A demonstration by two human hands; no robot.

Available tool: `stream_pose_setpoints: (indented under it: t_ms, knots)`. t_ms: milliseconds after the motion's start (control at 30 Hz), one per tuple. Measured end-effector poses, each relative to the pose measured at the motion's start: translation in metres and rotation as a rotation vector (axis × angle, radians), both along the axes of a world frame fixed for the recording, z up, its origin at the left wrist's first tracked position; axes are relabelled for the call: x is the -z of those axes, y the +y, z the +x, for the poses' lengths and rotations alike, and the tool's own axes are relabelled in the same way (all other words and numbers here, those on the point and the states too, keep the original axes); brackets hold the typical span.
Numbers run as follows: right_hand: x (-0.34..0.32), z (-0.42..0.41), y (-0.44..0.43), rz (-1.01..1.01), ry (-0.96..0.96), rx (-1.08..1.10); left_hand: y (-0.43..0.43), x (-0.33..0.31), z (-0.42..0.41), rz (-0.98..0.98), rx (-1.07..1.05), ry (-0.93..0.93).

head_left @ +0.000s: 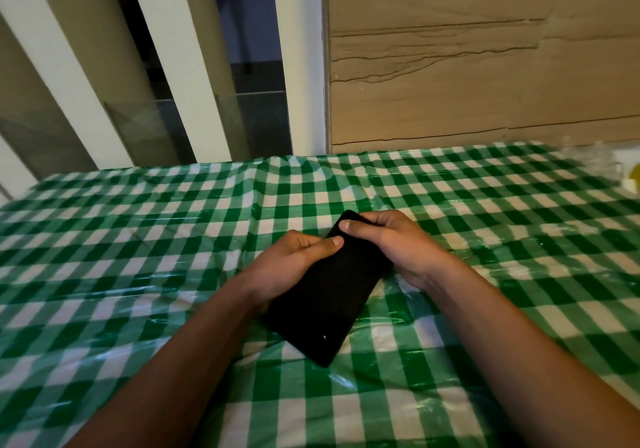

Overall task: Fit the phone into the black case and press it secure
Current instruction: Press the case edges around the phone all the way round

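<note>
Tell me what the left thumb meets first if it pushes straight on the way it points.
The left hand has its thumb aimed at the right hand, so it would likely meet that thumb first, across the phone; depth is unclear.

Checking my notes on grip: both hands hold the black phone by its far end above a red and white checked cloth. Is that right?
Only the colour is wrong. The head view shows the left hand and right hand holding the black phone by its far end above a green and white checked cloth.
</note>
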State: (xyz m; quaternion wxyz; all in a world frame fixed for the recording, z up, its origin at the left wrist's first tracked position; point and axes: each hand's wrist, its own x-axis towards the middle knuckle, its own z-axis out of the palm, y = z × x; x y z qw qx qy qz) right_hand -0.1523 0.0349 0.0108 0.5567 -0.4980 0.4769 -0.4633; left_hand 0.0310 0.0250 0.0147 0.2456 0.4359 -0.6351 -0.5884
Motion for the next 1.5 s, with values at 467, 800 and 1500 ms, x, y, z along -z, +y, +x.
stream_pose_setpoints:
  t_ms: [467, 800, 1500]
  knots:
    - [-0.006, -0.004, 0.002, 0.044, -0.028, 0.099, 0.001, -0.002, 0.000, 0.066, -0.097, 0.217]
    - [-0.009, -0.004, 0.001, 0.030, -0.107, 0.060, 0.000, -0.004, -0.002, 0.108, -0.184, 0.294]
    - [-0.003, -0.009, 0.000, -0.017, -0.057, -0.082, -0.011, 0.006, 0.001, 0.061, -0.251, 0.354]
